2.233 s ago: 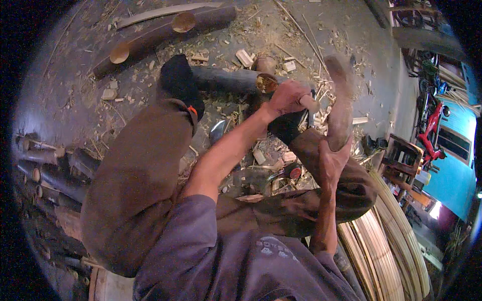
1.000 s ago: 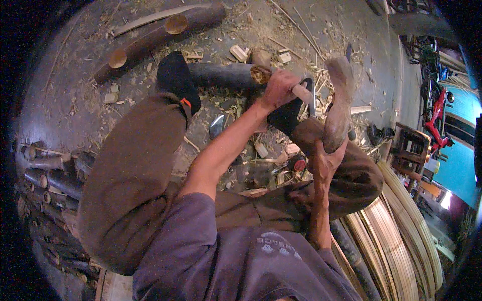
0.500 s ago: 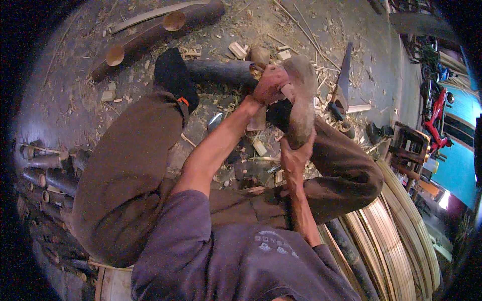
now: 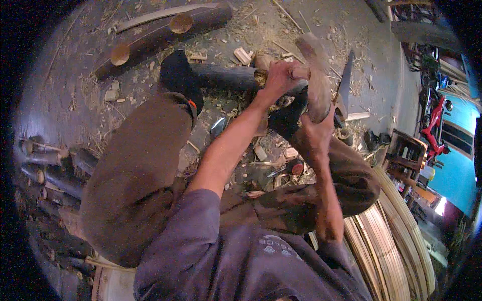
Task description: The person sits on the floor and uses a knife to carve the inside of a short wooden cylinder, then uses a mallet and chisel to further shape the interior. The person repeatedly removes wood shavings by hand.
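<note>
My left hand is closed round a pale, rounded wooden handle, whose end pokes out on the right of the fist. What the handle leads to is hidden by the hand. My right hand grips the lower end of a thick, slightly bent wooden club, blurred by motion. The club stands just right of the handle's end; whether they touch I cannot tell. Beneath and left of my left hand lies a dark log with a hollowed end, between my dark-socked feet.
A long log with two round pale cuts lies at the far left. A handsaw rests at the right, amid scattered wood chips and shavings. Bundled split strips are at the near right, with several dark logs at the left.
The club and my right hand have shifted to the right and farther away. My left hand has moved slightly right, still gripping the handle. The whole view has shifted a little too.
</note>
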A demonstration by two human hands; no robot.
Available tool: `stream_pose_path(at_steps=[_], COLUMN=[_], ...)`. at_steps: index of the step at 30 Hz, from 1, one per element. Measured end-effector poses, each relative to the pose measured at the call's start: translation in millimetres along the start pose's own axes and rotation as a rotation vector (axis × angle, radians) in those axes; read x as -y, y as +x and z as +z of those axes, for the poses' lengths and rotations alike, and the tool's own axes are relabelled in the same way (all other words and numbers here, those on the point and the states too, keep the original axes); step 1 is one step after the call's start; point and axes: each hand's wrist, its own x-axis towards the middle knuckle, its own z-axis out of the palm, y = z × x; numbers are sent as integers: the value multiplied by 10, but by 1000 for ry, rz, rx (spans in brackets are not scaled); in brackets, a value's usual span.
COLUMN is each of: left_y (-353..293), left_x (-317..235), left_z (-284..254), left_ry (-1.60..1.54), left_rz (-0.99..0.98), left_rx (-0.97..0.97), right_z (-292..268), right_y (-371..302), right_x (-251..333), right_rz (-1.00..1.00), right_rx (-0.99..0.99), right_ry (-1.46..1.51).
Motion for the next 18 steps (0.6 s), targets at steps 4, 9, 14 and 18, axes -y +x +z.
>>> stream_pose_path(at_steps=[4,9,14,18], left_y=[219,257,162,-562], left_x=[87,1,239,-149], left_z=[-13,90,269,232], left_ry=[201,100,252,403], left_rz=[-41,-132,-198,96], left_rx=[63,17,-88,-95], right_z=[-148,-18,151,-233], right_y=[248,447,324,152], right_x=[106,-153,-254,-310], right_rz=[-105,-170,-30,-86], right_rx=[-161,-137,-105,-35], right_ry=[53,-59,106,-57])
